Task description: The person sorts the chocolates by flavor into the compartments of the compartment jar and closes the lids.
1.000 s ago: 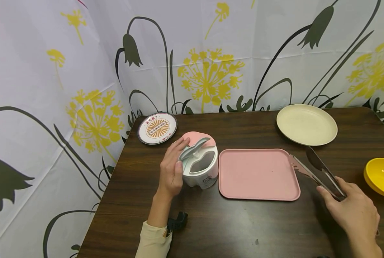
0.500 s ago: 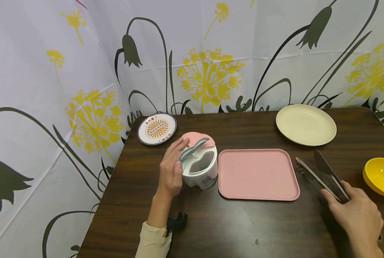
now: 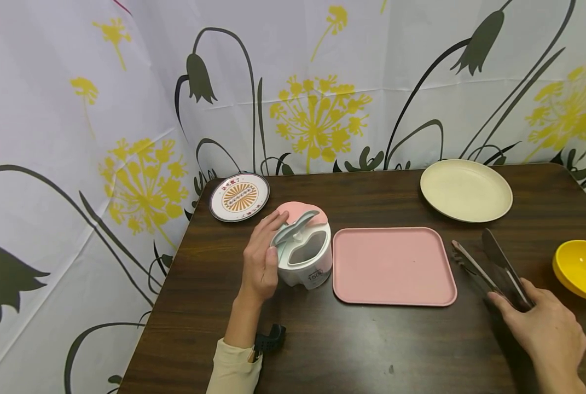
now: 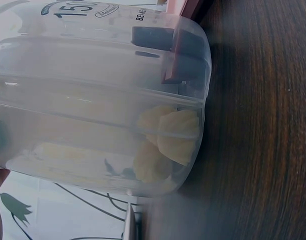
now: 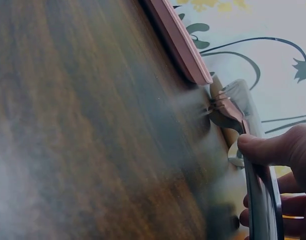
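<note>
On the left of the table stands a clear canister (image 3: 306,273) with a white and pink lid, its grey flap raised. My left hand (image 3: 262,257) rests along its left side with fingers fairly straight and the thumb near the rim. Several pale lumps (image 4: 165,142) lie in one compartment in the left wrist view, with dark grey blocks (image 4: 158,37) in or behind another part; which, I cannot tell. My right hand (image 3: 544,323) grips metal tongs (image 3: 480,268), one arm fork-tipped, the other flat-bladed. The tongs' arms are spread, right of the pink tray (image 3: 396,298), apart from it.
A cream plate (image 3: 466,191) sits at the back right, a white patterned plate (image 3: 239,197) at the back left. Near the right edge is a yellow bowl (image 3: 583,271). A flowered cloth (image 3: 322,54) hangs behind the table.
My right hand has drawn the tongs rightward, away from the tray's right edge, mostly in the first half second. The left hand and canister have stayed in place.
</note>
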The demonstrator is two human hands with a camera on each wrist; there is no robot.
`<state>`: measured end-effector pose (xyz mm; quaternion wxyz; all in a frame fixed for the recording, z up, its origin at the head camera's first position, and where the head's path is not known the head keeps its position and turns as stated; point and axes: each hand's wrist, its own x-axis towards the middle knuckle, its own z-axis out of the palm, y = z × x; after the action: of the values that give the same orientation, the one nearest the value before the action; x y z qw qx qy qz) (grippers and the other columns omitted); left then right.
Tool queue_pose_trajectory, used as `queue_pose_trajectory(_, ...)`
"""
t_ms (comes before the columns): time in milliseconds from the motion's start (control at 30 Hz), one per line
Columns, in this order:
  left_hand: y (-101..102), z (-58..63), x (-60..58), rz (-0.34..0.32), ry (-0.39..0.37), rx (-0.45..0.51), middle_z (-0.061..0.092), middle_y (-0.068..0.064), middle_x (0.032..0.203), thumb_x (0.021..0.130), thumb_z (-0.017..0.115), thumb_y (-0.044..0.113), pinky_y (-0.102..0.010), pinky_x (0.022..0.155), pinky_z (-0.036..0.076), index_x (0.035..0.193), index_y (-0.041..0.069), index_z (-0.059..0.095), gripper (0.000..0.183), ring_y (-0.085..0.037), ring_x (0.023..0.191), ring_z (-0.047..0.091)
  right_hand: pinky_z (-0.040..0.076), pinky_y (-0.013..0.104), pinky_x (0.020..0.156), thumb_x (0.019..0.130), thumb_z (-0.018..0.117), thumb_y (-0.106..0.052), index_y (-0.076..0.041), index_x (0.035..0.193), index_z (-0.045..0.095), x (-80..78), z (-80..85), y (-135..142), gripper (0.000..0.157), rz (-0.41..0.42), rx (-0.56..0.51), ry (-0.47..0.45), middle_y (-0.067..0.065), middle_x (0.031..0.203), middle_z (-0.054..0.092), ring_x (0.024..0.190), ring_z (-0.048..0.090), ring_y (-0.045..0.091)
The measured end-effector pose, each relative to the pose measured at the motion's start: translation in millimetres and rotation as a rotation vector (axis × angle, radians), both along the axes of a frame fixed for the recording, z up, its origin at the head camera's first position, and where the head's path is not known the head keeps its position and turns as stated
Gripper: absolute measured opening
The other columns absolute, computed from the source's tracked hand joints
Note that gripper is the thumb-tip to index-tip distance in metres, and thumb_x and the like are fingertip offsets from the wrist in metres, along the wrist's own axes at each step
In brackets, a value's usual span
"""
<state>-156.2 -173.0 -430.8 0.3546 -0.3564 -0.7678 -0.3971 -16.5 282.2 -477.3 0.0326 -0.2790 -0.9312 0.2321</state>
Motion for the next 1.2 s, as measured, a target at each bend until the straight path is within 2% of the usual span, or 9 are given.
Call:
queue_pose_trajectory(533,0,-1.1,-0.3,0.006,-0.002,0.001,0.061,-0.020,0.128,0.090,0.027,0.018,-0.054,0.107,0.034,0.117,-0.008,0.064,0.053,-0.041,0.125,0.051,0.040,0.065,0.066,0.077,0.063,-0.071,-0.010,0.149,0.038,-2.2,1.4,7,0.097,0.007,-0.006,-0.072,0.036,0.138,0.040,0.102,0.047,0.061)
queue_pose_trajectory(733,0,-1.4,-0.5,0.001,-0.002,0.002,0.061,-0.021,0.128,0.090,0.028,0.018,-0.051,0.108,0.034,0.117,-0.008,0.064,0.053,-0.041,0.125,0.051,0.040,0.066,0.071,0.077,0.060,-0.075,-0.009,0.150,0.034,-5.1,3.6,7,0.102,-0.003,-0.007,-0.125,0.036,0.139,0.037,0.105,0.045,0.059)
queue_pose_trajectory(800,0,-1.4,-0.5,0.003,-0.003,0.001,0.061,-0.020,0.128,0.090,0.028,0.018,-0.051,0.109,0.033,0.117,-0.008,0.064,0.053,-0.041,0.125,0.051,0.039,0.066,0.073,0.076,0.060,-0.075,-0.009,0.150,0.033,-6.0,5.4,6,0.103,-0.017,-0.007,-0.116,0.035,0.140,0.037,0.107,0.045,0.059)
queue_pose_trajectory(900,0,-1.5,-0.5,0.008,-0.007,-0.001,0.061,-0.020,0.129,0.089,0.028,0.018,-0.051,0.109,0.033,0.118,-0.008,0.064,0.053,-0.040,0.125,0.051,0.039,0.067,0.073,0.076,0.063,-0.073,-0.008,0.149,0.038,-6.8,10.0,3,0.101,-0.052,-0.003,-0.061,0.031,0.137,0.046,0.108,0.046,0.058)
queue_pose_trajectory(1033,0,-1.5,-0.6,0.014,-0.009,-0.001,0.061,-0.019,0.129,0.089,0.028,0.019,-0.051,0.108,0.034,0.119,-0.007,0.064,0.053,-0.040,0.126,0.051,0.038,0.071,0.080,0.077,0.065,-0.070,-0.009,0.148,0.041,-10.0,17.6,-5,0.097,-0.104,0.005,0.032,0.027,0.136,0.051,0.114,0.046,0.056)
queue_pose_trajectory(1100,0,-1.6,-0.6,0.016,-0.008,-0.002,0.061,-0.019,0.129,0.089,0.028,0.018,-0.051,0.108,0.034,0.119,-0.007,0.064,0.053,-0.040,0.126,0.051,0.036,0.072,0.085,0.078,0.067,-0.064,-0.011,0.147,0.044,-12.4,21.7,-12,0.090,-0.122,0.016,0.131,0.023,0.139,0.051,0.120,0.045,0.053)
queue_pose_trajectory(1200,-1,-2.0,-0.5,0.016,-0.006,-0.003,0.061,-0.019,0.129,0.089,0.028,0.018,-0.052,0.108,0.034,0.119,-0.007,0.064,0.053,-0.040,0.125,0.051,0.039,0.070,0.083,0.078,0.076,-0.048,-0.011,0.138,0.057,-17.1,26.6,-25,0.073,-0.084,0.056,0.398,0.020,0.133,0.058,0.116,0.053,0.048)
